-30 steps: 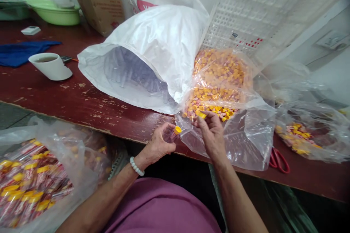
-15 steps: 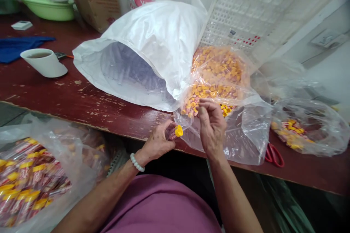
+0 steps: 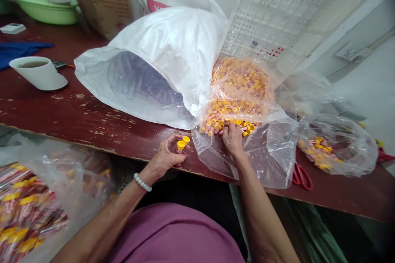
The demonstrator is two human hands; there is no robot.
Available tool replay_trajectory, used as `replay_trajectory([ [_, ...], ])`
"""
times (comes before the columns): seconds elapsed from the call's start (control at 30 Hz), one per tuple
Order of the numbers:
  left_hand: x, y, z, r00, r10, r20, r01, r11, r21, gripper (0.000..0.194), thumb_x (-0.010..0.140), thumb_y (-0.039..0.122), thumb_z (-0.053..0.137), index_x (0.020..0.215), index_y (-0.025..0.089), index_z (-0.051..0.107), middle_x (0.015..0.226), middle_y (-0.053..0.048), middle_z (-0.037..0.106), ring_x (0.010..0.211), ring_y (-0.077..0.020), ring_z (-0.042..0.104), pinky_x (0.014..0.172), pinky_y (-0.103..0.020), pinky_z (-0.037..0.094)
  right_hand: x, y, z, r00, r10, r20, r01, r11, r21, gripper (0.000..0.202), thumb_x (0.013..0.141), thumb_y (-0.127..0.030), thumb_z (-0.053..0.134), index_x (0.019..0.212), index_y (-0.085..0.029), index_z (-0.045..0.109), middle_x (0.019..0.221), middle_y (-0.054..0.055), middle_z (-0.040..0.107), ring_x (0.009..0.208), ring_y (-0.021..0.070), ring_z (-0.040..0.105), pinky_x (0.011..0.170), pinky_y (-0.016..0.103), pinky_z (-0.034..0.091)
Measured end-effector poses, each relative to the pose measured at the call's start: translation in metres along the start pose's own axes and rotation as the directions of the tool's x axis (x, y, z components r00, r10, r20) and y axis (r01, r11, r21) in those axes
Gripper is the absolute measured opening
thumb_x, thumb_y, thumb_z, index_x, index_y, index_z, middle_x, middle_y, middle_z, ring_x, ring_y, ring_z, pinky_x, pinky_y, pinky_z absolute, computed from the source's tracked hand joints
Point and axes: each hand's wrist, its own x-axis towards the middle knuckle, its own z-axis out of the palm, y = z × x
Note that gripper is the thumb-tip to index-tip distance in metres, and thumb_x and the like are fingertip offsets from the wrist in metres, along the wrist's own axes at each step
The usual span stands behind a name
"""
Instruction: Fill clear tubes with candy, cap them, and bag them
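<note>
My left hand (image 3: 168, 154) is closed around two tubes with yellow caps (image 3: 181, 144), held side by side just above the table's front edge. The caps point up and to the right; fingers cover most of the tube bodies. My right hand (image 3: 233, 137) reaches into the mouth of a clear plastic bag (image 3: 271, 152). Its curled fingertips touch a heap of yellow caps with pinkish-red parts (image 3: 237, 107), and what they pinch is hidden. Left of that bag lies a large white sack (image 3: 173, 45), its open mouth showing many clear empty tubes (image 3: 145, 84).
At lower left, a plastic bag (image 3: 72, 189) holds many filled yellow-capped tubes (image 3: 18, 213). Red scissors (image 3: 302, 176) and a smaller bag of caps (image 3: 354, 154) lie to the right on the worn red table (image 3: 101, 131). A white cup (image 3: 38, 74) stands at left, and a white crate (image 3: 262, 16) leans behind.
My right hand has moved down onto the heap of caps. My left hand has turned, and two yellow caps now show where one showed before. The whole view has shifted slightly.
</note>
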Motion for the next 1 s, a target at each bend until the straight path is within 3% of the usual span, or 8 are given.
replay_trajectory([
  [0.17,-0.004,0.004,0.007,0.998,0.004,0.062,0.0,0.998,-0.065,0.046,0.056,0.016,0.068,0.098,0.019,0.048,0.094,-0.003,0.062,0.069,-0.0145,0.06,0.047,-0.022,0.049,0.002,0.023,0.005,0.988,0.111,0.109,-0.103,0.992,-0.073,0.029,0.07,-0.029,0.058,0.092,-0.012,0.065,0.097,0.016,0.061,0.098,0.0285,0.056,0.088,0.041,0.04],
  [0.37,0.006,-0.016,0.006,0.969,0.244,0.036,-0.246,0.957,0.151,0.04,0.056,0.005,0.061,0.094,0.016,0.055,0.089,-0.002,0.062,0.072,-0.011,0.057,0.06,-0.019,0.046,0.01,0.019,-0.001,0.957,0.218,0.192,-0.211,0.976,-0.057,0.022,0.056,-0.017,0.062,0.077,-0.016,0.065,0.072,0.006,0.065,0.077,0.0245,0.062,0.074,0.034,0.045],
  [0.47,0.006,-0.018,0.004,0.955,0.289,0.059,-0.295,0.928,0.226,0.042,0.055,0.002,0.057,0.095,0.015,0.057,0.087,-0.002,0.061,0.077,-0.0126,0.057,0.064,-0.02,0.044,0.006,0.008,-0.007,0.953,0.227,0.202,-0.24,0.97,0.038,0.02,0.058,-0.021,0.064,0.078,-0.015,0.065,0.067,0.004,0.065,0.07,0.0215,0.062,0.068,0.032,0.047],
  [0.63,0.0,-0.013,0.012,0.963,0.248,0.107,-0.267,0.932,0.246,0.046,0.053,0.0,0.053,0.096,0.014,0.057,0.086,-0.001,0.062,0.078,-0.0138,0.058,0.067,-0.021,0.044,-0.03,-0.047,-0.012,0.972,0.116,0.206,-0.186,0.912,0.364,0.035,0.077,-0.043,0.058,0.101,-0.018,0.059,0.08,0.0,0.065,0.067,0.0119,0.06,0.064,0.026,0.049],
  [0.73,-0.004,-0.011,0.018,0.953,0.251,0.17,-0.288,0.923,0.255,0.044,0.054,0.0,0.051,0.095,0.015,0.056,0.087,-0.001,0.061,0.079,-0.014,0.057,0.068,-0.021,0.044,-0.057,-0.078,-0.011,0.988,-0.06,0.142,-0.043,0.778,0.627,0.026,0.075,-0.037,0.066,0.092,-0.02,0.06,0.08,-0.001,0.061,0.07,0.0111,0.058,0.067,0.025,0.049],
  [0.87,-0.008,-0.01,0.018,0.942,0.257,0.216,-0.314,0.9,0.301,0.037,0.056,0.002,0.052,0.09,0.016,0.055,0.079,0.002,0.057,0.069,-0.0112,0.051,0.06,-0.02,0.039,-0.081,-0.088,-0.014,0.963,-0.251,0.099,0.135,0.765,0.629,0.013,0.076,-0.027,0.067,0.086,-0.021,0.061,0.095,0.003,0.06,0.09,0.015,0.059,0.079,0.03,0.049],
  [1.0,-0.008,-0.01,0.015,0.941,0.268,0.207,-0.329,0.871,0.366,0.035,0.057,0.004,0.053,0.09,0.016,0.055,0.075,0.003,0.053,0.066,-0.0106,0.047,0.057,-0.02,0.036,-0.073,-0.084,-0.029,0.971,-0.235,0.053,0.156,0.78,0.605,0.01,0.082,-0.029,0.062,0.087,-0.021,0.062,0.103,0.004,0.06,0.1,0.0173,0.058,0.086,0.034,0.046],
])
